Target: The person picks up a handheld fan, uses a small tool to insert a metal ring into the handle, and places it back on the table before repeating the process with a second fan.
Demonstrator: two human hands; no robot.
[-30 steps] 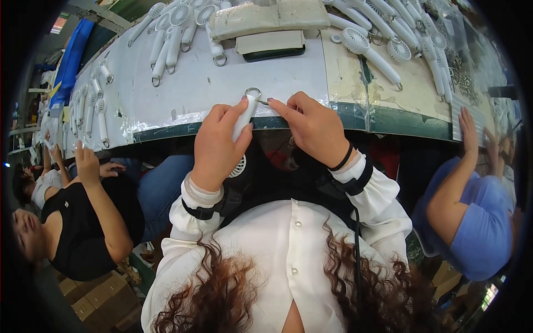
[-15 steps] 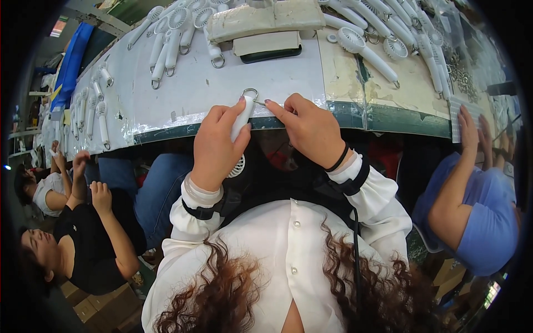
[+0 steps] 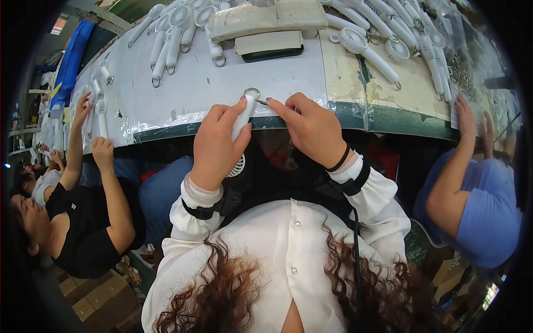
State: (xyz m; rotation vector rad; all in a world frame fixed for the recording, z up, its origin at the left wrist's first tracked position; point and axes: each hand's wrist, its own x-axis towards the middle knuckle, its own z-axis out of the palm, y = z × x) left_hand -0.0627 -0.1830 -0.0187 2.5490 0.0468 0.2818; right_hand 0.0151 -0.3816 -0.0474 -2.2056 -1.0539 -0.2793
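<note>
My left hand (image 3: pixel 217 145) is wrapped round the handle of a white handheld fan (image 3: pixel 242 122). Its round grille shows below that hand, and its handle end points away from me, over the table's front edge. A metal ring (image 3: pixel 251 90) stands at the handle end. My right hand (image 3: pixel 312 126) is closed, thumb and forefinger pinching a thin metal piece (image 3: pixel 262 102) whose far tip meets the handle end near the ring. Most of that piece is hidden by my fingers, so its kind cannot be told.
Several white fans with rings (image 3: pixel 176 33) lie at the back left, more (image 3: pixel 383 28) at the back right. A taped pale block (image 3: pixel 269 19) stands between them. Small metal parts (image 3: pixel 465 75) lie far right. Co-workers sit on both sides; one's hand (image 3: pixel 83 108) reaches the table's left end.
My hands and the fan have hardly moved. The co-worker on the left has reached forward to the fans at the table's left end. The right co-worker's arms have shifted slightly.
</note>
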